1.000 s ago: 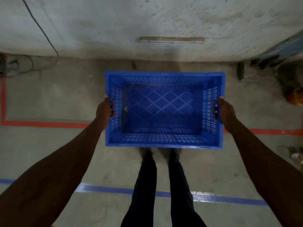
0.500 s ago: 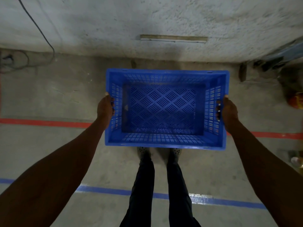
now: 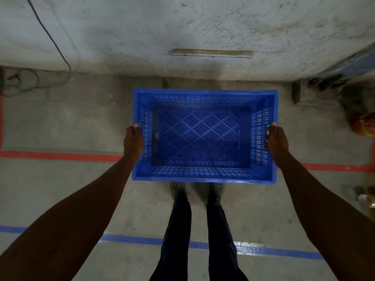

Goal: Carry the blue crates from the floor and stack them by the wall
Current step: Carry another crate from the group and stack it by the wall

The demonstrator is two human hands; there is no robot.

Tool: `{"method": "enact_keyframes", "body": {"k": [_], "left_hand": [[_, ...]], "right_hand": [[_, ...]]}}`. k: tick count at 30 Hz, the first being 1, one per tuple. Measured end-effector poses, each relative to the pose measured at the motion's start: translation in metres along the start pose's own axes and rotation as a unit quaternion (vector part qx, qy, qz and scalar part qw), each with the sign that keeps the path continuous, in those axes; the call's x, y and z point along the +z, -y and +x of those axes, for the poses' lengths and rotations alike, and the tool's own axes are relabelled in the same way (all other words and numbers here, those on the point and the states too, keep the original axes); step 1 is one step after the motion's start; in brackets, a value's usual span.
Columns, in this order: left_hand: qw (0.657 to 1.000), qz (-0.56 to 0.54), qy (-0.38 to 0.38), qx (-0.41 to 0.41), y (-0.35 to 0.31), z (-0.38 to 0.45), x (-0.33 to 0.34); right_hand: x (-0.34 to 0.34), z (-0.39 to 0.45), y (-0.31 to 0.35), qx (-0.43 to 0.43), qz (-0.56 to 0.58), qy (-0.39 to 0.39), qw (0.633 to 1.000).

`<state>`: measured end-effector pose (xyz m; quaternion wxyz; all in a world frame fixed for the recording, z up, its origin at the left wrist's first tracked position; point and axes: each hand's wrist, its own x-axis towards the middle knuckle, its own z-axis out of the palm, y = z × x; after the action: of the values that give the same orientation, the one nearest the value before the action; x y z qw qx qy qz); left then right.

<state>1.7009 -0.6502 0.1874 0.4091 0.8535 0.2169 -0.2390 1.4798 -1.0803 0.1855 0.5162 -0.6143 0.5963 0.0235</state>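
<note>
We hold one blue crate point(image 3: 204, 136) out in front of us, level and open side up, above the concrete floor point(image 3: 67, 122) and short of the grey wall point(image 3: 203, 27). Our left hand point(image 3: 133, 140) grips its left side, thumb on the rim; our right hand point(image 3: 276, 141) grips its right side likewise. Under the crate a red floor line point(image 3: 60, 156) runs across, and a blue line point(image 3: 132, 239) lies behind our feet

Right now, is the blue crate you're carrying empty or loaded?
Empty. The blue crate is held level, open side up, and its slotted floor shows bare from wall to wall, with nothing lying inside.
</note>
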Motion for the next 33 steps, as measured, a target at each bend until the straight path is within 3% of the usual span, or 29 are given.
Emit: {"method": "enact_keyframes", "body": {"k": [6,10,16,19,23,29,33], "left_hand": [[0.999,0.017,0.017,-0.026,-0.007,0.0,-0.004],[0.997,0.072,0.014,-0.02,-0.017,-0.02,-0.012],[0.995,0.092,-0.02,0.035,-0.064,-0.087,-0.047],[0.999,0.023,0.014,0.03,-0.091,-0.125,-0.076],[0.995,-0.052,0.084,0.015,-0.12,-0.178,-0.114],[0.988,-0.123,0.088,0.009,-0.134,-0.229,-0.156],[0.98,-0.172,0.1,-0.006,-0.133,-0.256,-0.173]], "right_hand": [[0.004,-0.014,0.016,0.013,-0.037,0.021,0.999],[-0.002,0.011,-0.005,0.04,-0.129,0.003,0.991],[-0.019,-0.092,0.057,0.044,-0.201,-0.003,0.979],[-0.043,-0.137,0.078,0.045,-0.17,-0.002,0.984],[-0.072,-0.202,0.111,0.033,-0.096,0.078,0.992],[-0.093,-0.286,0.133,0.045,0.064,0.088,0.993],[-0.101,-0.323,0.136,0.043,0.1,0.114,0.988]]}}
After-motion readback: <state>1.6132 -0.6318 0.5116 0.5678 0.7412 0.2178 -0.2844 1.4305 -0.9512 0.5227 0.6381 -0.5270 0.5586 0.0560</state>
